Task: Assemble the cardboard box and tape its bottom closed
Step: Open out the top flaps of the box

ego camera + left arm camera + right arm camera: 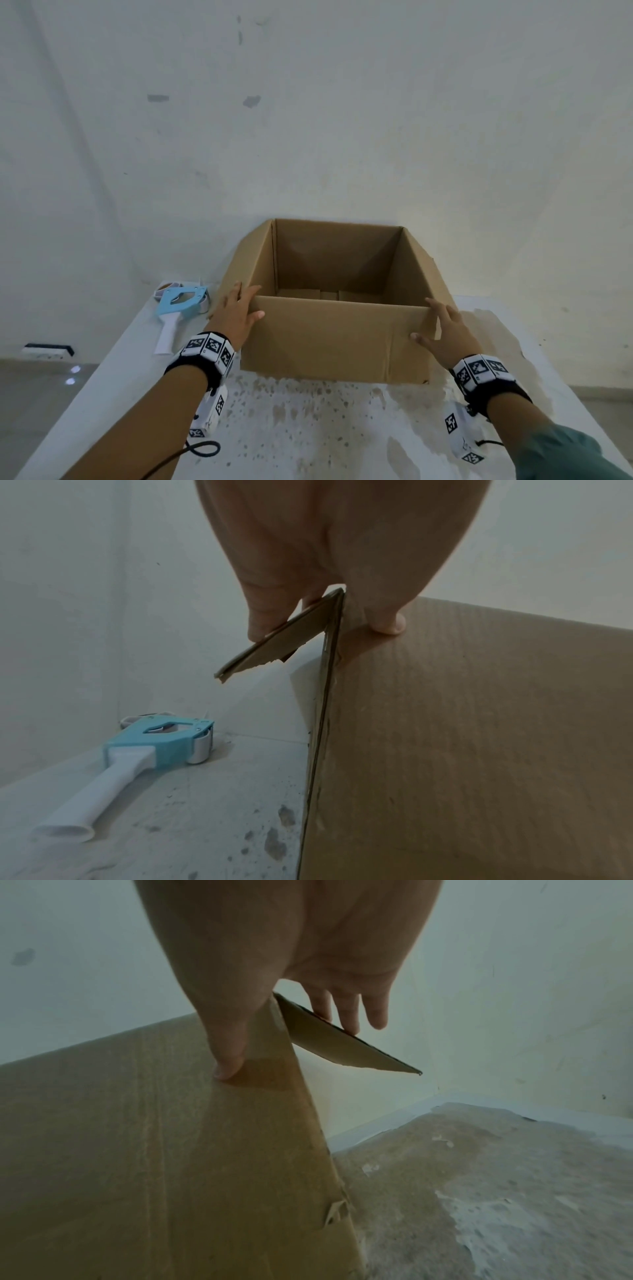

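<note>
A brown cardboard box [329, 339] stands open side up on the white table [308, 431]. Its folded bottom flaps [329, 294] show inside. My left hand [245, 305] straddles the near left top corner, its thumb on the front panel [479, 737] and straight fingers along the splayed left flap [270, 650]. My right hand [436, 323] does the same at the near right corner, with its thumb on the front panel [137, 1150] and fingers against the right flap [342, 1047]. A blue and white tape dispenser [178, 308] lies to the left of the box.
A pale wall rises right behind the box and the table's far edge. The tabletop [496, 1177] has worn, brownish patches. The dispenser [154, 739] lies on its side with the handle pointing toward me. A power strip [48, 351] lies on the floor at the left.
</note>
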